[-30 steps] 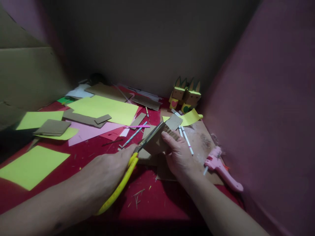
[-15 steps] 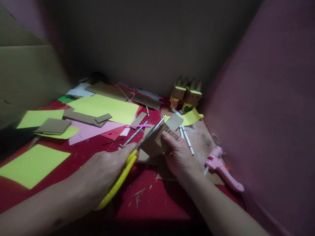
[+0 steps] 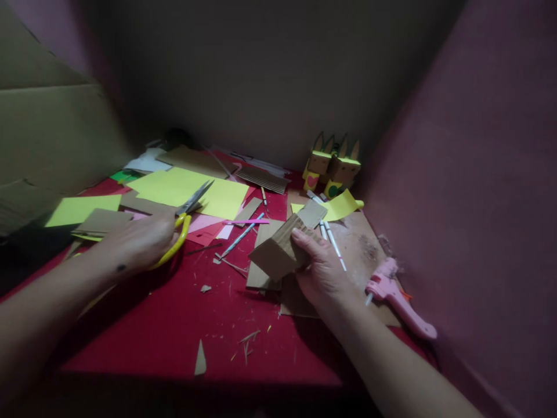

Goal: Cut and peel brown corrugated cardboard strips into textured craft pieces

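My left hand (image 3: 150,239) is closed around yellow-handled scissors (image 3: 191,200), whose blades point up and away over the yellow paper (image 3: 191,183). My right hand (image 3: 324,270) grips a folded piece of brown cardboard (image 3: 278,249), thumb on top and fingers hidden beneath it. Ridges show along the cardboard's upper edge. A smaller flat cardboard piece (image 3: 312,213) lies just beyond it, overlapped in view. Another cardboard strip (image 3: 263,280) rests on the red table under the held piece.
A pink glue gun (image 3: 394,296) lies at the right on a cardboard sheet (image 3: 357,244). White markers (image 3: 334,244) lie nearby. Two cardboard figures (image 3: 333,168) stand at the back. Coloured paper and cardboard cover the left side; small scraps (image 3: 200,359) dot the red tabletop (image 3: 161,331).
My left hand has drawn the scissors away to the left, off the cardboard. My right hand still holds the piece in nearly the same place.
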`<action>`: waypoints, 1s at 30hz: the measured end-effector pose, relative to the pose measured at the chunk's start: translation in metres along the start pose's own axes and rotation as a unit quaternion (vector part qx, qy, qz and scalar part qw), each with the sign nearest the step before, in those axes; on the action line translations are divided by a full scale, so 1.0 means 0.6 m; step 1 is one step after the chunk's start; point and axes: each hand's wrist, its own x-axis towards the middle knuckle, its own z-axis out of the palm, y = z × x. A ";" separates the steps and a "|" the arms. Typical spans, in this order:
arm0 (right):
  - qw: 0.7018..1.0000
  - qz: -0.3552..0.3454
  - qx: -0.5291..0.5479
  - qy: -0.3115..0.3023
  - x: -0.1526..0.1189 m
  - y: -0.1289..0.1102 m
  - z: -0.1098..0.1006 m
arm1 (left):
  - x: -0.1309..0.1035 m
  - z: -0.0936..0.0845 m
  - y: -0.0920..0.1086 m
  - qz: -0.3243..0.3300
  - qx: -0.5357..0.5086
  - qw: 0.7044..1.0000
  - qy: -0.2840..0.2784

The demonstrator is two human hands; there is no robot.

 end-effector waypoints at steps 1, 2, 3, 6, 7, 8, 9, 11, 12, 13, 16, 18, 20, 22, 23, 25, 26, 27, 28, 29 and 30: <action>1.000 -0.001 -0.002 0.002 0.000 0.001 -0.001 | 0.001 0.001 0.000 -0.013 0.032 0.999 0.005; 1.000 -0.003 -0.004 0.004 0.000 0.001 -0.002 | 0.002 0.003 0.002 -0.027 0.067 0.997 0.011; 1.000 -0.004 -0.006 0.005 0.001 0.002 -0.002 | 0.003 0.004 0.005 -0.035 0.093 0.995 0.016; 1.000 -0.007 -0.011 0.002 0.002 0.003 -0.003 | 0.006 0.010 0.017 -0.038 0.155 0.987 0.012; 1.000 -0.006 -0.013 0.002 0.003 0.003 -0.003 | 0.005 0.011 0.021 -0.039 0.175 0.984 0.006; 1.000 -0.005 -0.014 0.003 0.003 0.003 -0.003 | 0.004 0.010 0.024 -0.041 0.194 0.980 -0.001; 1.000 -0.004 -0.015 0.004 0.003 0.003 -0.002 | 0.002 0.008 0.027 -0.040 0.209 0.977 -0.008; 1.000 -0.001 -0.015 0.005 0.003 0.002 -0.002 | -0.006 -0.002 0.033 -0.022 0.227 0.974 -0.016; 1.000 0.000 -0.013 0.005 0.003 0.002 -0.002 | -0.011 -0.009 0.037 -0.010 0.236 0.971 -0.015; 1.000 0.001 -0.010 0.005 0.003 0.001 -0.002 | -0.017 -0.016 0.043 0.009 0.250 0.968 -0.011; 1.000 0.003 -0.007 0.012 0.004 0.001 -0.002 | -0.034 -0.031 0.072 0.050 0.252 0.966 0.010; 1.000 0.006 -0.008 0.020 0.004 0.000 -0.002 | -0.041 -0.029 0.098 0.090 0.115 0.989 -0.004; 1.000 0.003 -0.009 0.019 0.003 -0.001 -0.002 | -0.044 -0.016 0.124 0.112 -0.105 0.982 -0.113; 1.000 -0.008 -0.018 -0.004 0.000 -0.002 0.000 | -0.045 0.000 0.145 0.099 -0.243 0.945 -0.195; 0.999 -0.017 -0.027 -0.022 -0.001 -0.003 0.000 | -0.045 0.009 0.153 0.105 -0.279 0.933 -0.204; 0.995 -0.045 -0.060 -0.065 -0.005 -0.005 -0.001 | -0.047 0.021 0.164 0.122 -0.325 0.923 -0.165; 0.990 -0.065 -0.086 -0.088 -0.006 -0.005 -0.003 | -0.048 0.025 0.167 0.137 -0.341 0.921 -0.128; 0.983 -0.090 -0.119 -0.108 -0.007 -0.006 -0.005 | -0.050 0.028 0.169 0.152 -0.353 0.919 -0.083; 0.972 -0.118 -0.160 -0.127 -0.008 -0.006 -0.007 | -0.053 0.029 0.169 0.165 -0.362 0.917 -0.036; 0.957 -0.146 -0.210 -0.137 -0.009 -0.006 -0.009 | -0.055 0.030 0.168 0.174 -0.367 0.914 0.009; 0.940 -0.176 -0.258 -0.139 -0.010 -0.006 -0.011 | -0.058 0.031 0.167 0.178 -0.370 0.911 0.045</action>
